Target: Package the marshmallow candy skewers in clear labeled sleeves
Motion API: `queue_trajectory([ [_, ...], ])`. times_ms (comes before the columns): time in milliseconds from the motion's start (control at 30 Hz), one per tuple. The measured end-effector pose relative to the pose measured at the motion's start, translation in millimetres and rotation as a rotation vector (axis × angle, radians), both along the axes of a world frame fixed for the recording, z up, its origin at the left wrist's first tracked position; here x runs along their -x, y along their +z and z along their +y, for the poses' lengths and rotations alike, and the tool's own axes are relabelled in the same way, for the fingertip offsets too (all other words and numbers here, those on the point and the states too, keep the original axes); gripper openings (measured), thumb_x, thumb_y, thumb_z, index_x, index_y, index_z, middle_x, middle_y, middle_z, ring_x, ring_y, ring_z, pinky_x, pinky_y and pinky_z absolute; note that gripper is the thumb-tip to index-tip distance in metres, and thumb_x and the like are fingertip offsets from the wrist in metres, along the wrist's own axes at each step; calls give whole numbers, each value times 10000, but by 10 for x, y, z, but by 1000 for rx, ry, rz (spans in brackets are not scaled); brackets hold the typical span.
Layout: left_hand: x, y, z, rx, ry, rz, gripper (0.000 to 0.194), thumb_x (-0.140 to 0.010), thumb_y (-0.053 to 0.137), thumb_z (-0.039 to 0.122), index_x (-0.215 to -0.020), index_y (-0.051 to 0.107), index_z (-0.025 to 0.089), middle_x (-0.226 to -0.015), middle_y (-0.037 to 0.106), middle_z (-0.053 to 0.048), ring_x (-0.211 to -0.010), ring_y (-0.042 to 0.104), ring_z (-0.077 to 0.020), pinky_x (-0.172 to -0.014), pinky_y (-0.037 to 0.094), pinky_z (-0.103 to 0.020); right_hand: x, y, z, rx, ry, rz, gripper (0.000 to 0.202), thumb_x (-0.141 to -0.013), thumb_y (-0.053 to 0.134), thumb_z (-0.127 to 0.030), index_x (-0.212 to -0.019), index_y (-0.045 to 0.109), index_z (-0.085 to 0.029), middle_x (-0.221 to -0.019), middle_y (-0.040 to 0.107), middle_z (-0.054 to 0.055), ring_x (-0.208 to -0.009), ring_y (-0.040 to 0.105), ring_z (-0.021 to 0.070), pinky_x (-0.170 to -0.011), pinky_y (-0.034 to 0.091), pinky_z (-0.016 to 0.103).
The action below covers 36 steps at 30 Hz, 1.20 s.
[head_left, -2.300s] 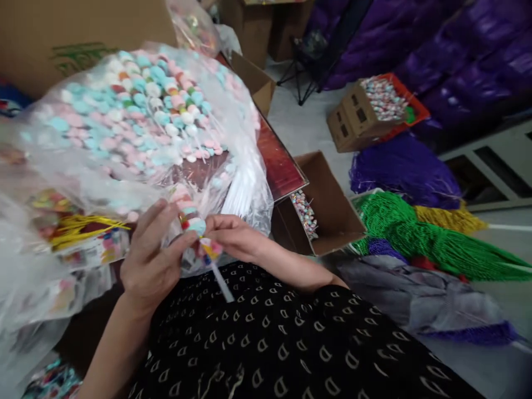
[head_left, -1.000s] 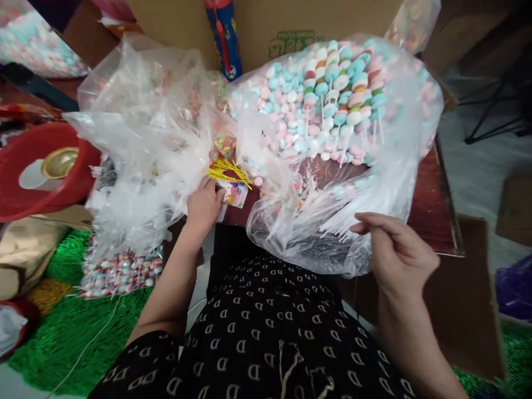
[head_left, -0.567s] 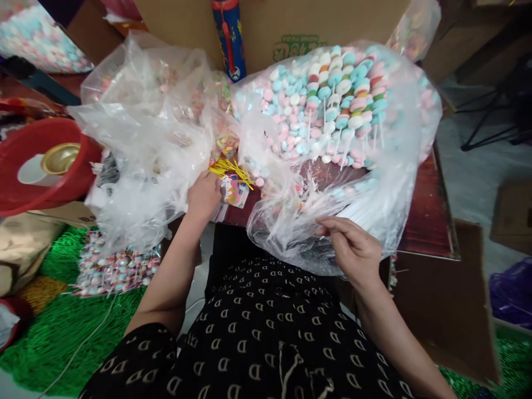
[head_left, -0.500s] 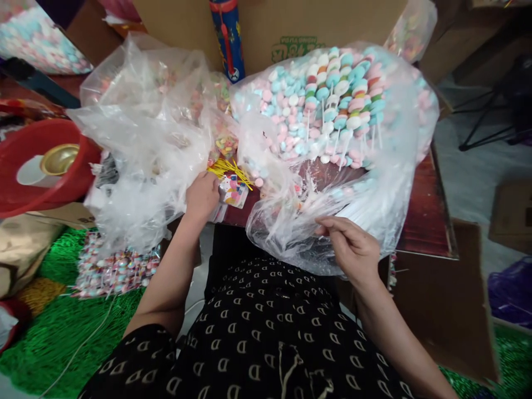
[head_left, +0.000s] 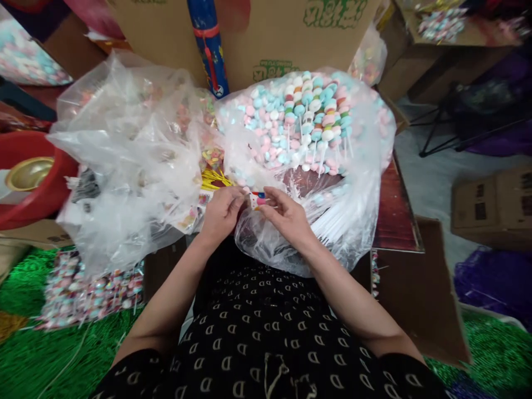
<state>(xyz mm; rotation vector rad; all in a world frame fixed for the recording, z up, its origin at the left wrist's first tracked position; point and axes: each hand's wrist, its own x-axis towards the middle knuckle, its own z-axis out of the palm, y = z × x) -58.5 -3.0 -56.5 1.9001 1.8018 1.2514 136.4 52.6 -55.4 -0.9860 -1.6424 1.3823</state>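
Observation:
Between my two hands, just above the table's front edge, is a small printed packet [head_left: 255, 200] with white, pink and blue patches, perhaps a plastic bag. My left hand [head_left: 222, 216] pinches its left side, and my right hand [head_left: 287, 216] grips the right side with thumb and fingers. Behind my left hand lie yellow twist ties [head_left: 215, 179]. Marshmallow skewers [head_left: 318, 111] rest on a big clear bag of pink, blue and white marshmallows [head_left: 266, 124]. White sticks [head_left: 338, 213] lie in clear plastic to the right of my right hand.
Crumpled clear bags [head_left: 137, 149] cover the left side, beside a red basin [head_left: 62, 183] with a gold bowl [head_left: 29, 173]. A cardboard box [head_left: 266, 39] and a blue tube [head_left: 209, 50] stand behind. Packed skewers [head_left: 91, 291] lie on green shredded filler [head_left: 25, 354] at lower left.
My left hand has lifted a printed packet from beside the yellow ties. My right hand has come left from the white sticks and taken hold of it too. The view has shifted.

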Motion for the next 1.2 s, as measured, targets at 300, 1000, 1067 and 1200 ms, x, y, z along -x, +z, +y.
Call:
queue_trajectory([
  [300, -336, 147, 172, 352, -248, -457, 399, -866, 663, 418, -1196, 663, 194, -947, 718, -48, -848, 657, -195, -768, 523, -307, -148, 39, 113, 71, -59, -16, 442, -819, 706, -630, -699, 605, -217, -568, 532, -43, -553, 451, 114, -538, 362, 252],
  [1000, -365, 157, 207, 445, 4, -587, 328, -847, 662, 545, -823, 703, 221, -675, 669, 7, -611, 607, -173, -631, 473, -288, -243, -23, 207, 102, -136, -2, 546, -808, 651, -740, -634, 565, -230, -525, 524, -33, -505, 467, 122, -516, 398, 260],
  [1067, -380, 130, 229, 448, 11, -687, 320, -842, 678, 533, -913, 709, 223, -650, 648, 22, -582, 604, -166, -613, 472, -284, -220, -33, 240, 160, -125, 38, 519, -755, 707, -741, -720, 612, -232, -534, 537, -43, -491, 464, 122, -489, 394, 254],
  [1200, -438, 4, 251, 383, 67, -907, 338, -834, 713, 557, -839, 634, 228, -551, 506, 74, -482, 458, -115, -524, 405, -252, -175, -5, 268, 107, -124, -13, 562, -790, 663, -764, -626, 561, -236, -460, 460, -52, -457, 410, 116, -456, 337, 254],
])
